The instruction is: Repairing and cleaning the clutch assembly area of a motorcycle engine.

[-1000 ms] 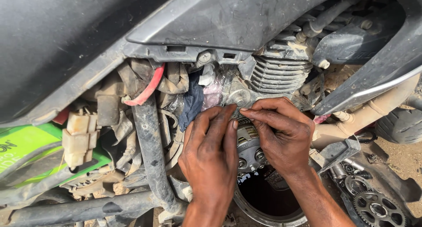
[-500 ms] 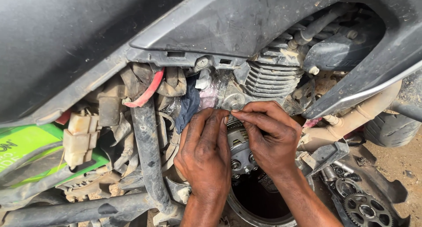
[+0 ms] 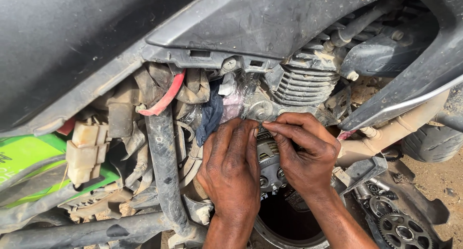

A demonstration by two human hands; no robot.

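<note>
Head view looks down on the left hand (image 3: 232, 167), grease-darkened, fingers pressed together and laid flat against the engine, and the right hand (image 3: 305, 155), its thumb and forefinger pinched together on something too small to make out. Fingertips of both hands meet at the upper edge of a round, toothed grey metal engine part (image 3: 270, 164), dusty and oily, which lies between and just beneath the two palms. Just above the fingertips sits a dull silver bolt boss (image 3: 263, 110), and beyond it the ribbed, dust-caked cylinder fins (image 3: 305, 85). Left of the left hand hang a dark blue rag (image 3: 211, 115), a black rubber hose (image 3: 164, 167) and a red cable (image 3: 166, 97). Right of the right hand lies a rusty toothed sprocket (image 3: 400, 231).
</note>
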